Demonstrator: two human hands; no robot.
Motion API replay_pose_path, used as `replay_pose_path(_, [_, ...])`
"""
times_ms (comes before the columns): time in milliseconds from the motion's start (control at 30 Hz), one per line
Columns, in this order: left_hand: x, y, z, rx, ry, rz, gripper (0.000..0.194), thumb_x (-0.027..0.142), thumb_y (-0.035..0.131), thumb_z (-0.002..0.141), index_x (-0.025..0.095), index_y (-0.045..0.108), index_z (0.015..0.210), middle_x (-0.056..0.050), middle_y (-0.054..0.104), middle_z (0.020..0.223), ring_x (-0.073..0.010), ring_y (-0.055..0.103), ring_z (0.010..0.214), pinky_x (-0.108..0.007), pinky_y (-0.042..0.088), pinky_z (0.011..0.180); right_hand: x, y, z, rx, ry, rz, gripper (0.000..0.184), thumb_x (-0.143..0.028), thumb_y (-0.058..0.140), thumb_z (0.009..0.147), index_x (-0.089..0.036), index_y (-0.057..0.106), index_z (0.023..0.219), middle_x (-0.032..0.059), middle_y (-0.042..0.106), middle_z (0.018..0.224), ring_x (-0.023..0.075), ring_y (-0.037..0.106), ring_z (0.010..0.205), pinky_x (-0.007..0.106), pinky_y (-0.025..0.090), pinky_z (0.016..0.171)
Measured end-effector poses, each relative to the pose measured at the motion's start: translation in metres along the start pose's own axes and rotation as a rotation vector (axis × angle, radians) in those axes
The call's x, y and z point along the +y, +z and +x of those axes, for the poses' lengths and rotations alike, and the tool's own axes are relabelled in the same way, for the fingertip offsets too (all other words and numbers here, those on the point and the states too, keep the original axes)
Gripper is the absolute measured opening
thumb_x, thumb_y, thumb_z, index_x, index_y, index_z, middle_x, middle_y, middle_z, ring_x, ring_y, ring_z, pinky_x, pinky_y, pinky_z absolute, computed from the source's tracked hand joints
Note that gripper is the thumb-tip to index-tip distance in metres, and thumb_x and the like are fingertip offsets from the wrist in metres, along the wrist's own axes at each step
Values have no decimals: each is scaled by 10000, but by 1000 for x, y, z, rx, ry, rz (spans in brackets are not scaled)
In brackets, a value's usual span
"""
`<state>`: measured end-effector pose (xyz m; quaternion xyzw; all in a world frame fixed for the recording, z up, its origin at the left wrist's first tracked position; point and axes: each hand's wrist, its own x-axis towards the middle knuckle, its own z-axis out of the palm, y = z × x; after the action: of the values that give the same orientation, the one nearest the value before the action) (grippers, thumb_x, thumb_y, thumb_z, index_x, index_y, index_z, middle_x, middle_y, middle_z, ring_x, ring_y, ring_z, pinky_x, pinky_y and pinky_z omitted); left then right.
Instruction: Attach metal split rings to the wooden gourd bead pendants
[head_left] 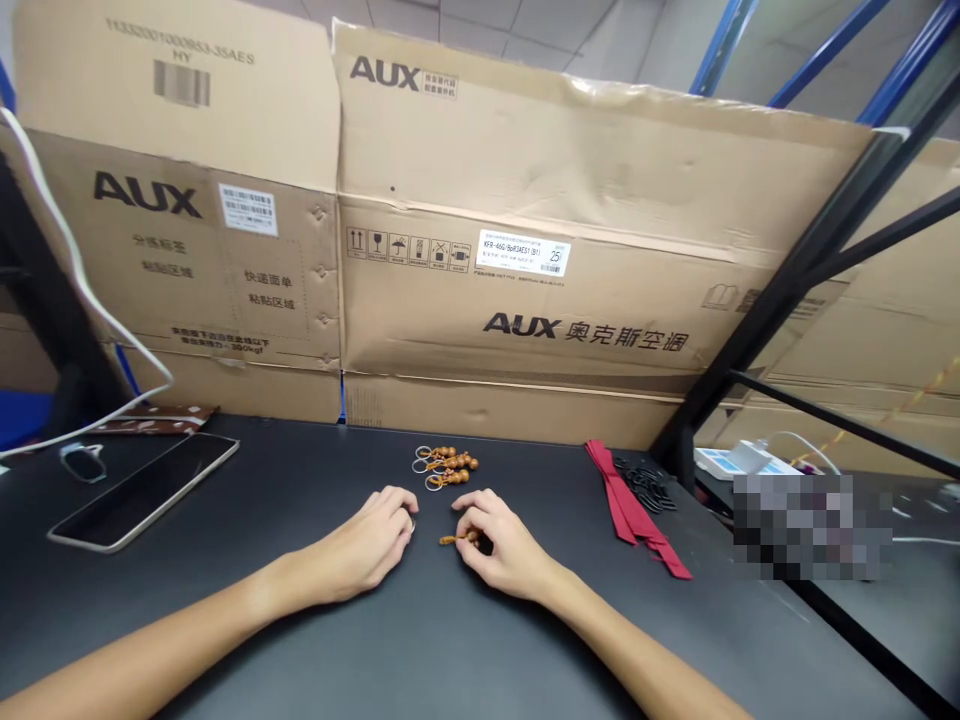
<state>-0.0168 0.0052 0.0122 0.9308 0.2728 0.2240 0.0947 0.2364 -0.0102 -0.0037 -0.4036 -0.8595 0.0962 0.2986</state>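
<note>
Both hands rest on a black table [315,640]. My left hand [371,545] lies with its fingers curled under, and what they hold, if anything, is hidden. My right hand [501,540] pinches a small brown wooden gourd charm [456,539] that sticks out to the left of its fingers. Just beyond both hands lies a small pile of finished gourd keychains [444,466] with metal rings.
Red ribbons [634,510] and a heap of black cords [649,485] lie to the right. A phone [142,490] lies face up at left, near a white cable [90,310]. Large cardboard boxes [525,260] wall the table's back. A black metal frame [795,270] stands at right.
</note>
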Motion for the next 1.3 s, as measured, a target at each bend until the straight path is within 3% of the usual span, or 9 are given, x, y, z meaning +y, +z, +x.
replay_pose_path(233, [-1, 5, 1, -1, -18, -118, 243, 191, 337, 1006, 196, 555, 898, -83, 530, 1124, -210, 499, 1012, -367, 460, 920, -2, 4, 3, -10, -4, 23, 48, -185, 636, 862, -222, 625, 835, 43, 627, 1093, 188, 561, 951, 355, 472, 870])
replay_pose_path(600, [7, 7, 7, -27, -91, -266, 280, 235, 318, 1031, 198, 544, 870, -57, 516, 1108, -184, 505, 1023, -320, 447, 937, -17, 5, 6, 20, 39, 275, 88, -196, 595, 895, -219, 628, 817, 54, 631, 1087, 191, 574, 1011, 333, 492, 866])
replay_pose_path(1300, [9, 7, 11, -72, -129, -369, 277, 254, 370, 1012, 200, 588, 851, -48, 527, 1138, -186, 518, 1055, -307, 423, 969, -13, 16, 9, 101, -7, 204, 126, -146, 618, 836, -204, 570, 734, 46, 634, 1050, 186, 558, 942, 357, 449, 873])
